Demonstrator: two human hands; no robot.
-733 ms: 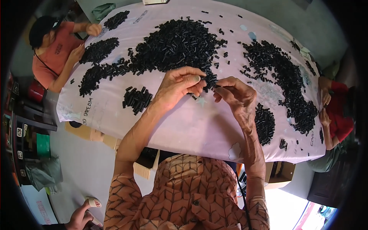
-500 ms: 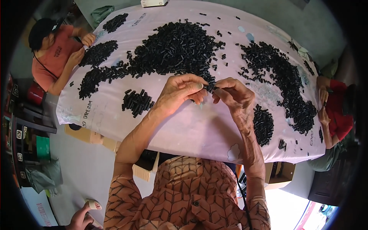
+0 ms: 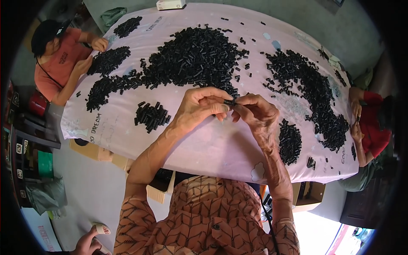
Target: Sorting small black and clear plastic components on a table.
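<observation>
- Pale pink cloth (image 3: 199, 148) is covering the bench across the middle of the frame.
- Patterned shirt (image 3: 204, 212) is filling the lower middle, bare forearms reaching up from it.
- Left hand (image 3: 197, 106) is pinching a small black piece (image 3: 229, 102) between thumb and fingers, near the centre of the frame.
- Right hand (image 3: 259, 111) is grasping the same spot from its right; whether a second part is sitting there is too small to tell.
- Small pile (image 3: 151, 117) of black pieces is lying left of centre, an oval pile (image 3: 290, 142) just right of the right hand.
- Large heap (image 3: 193, 55) is spreading beyond the hands, upper middle; a curved heap (image 3: 316, 93) is running down the right.
- Two co-workers are sitting, one in orange (image 3: 66, 63) at upper left, one in red (image 3: 377, 127) at far right.
- White box (image 3: 171, 4) is standing at the top edge.
</observation>
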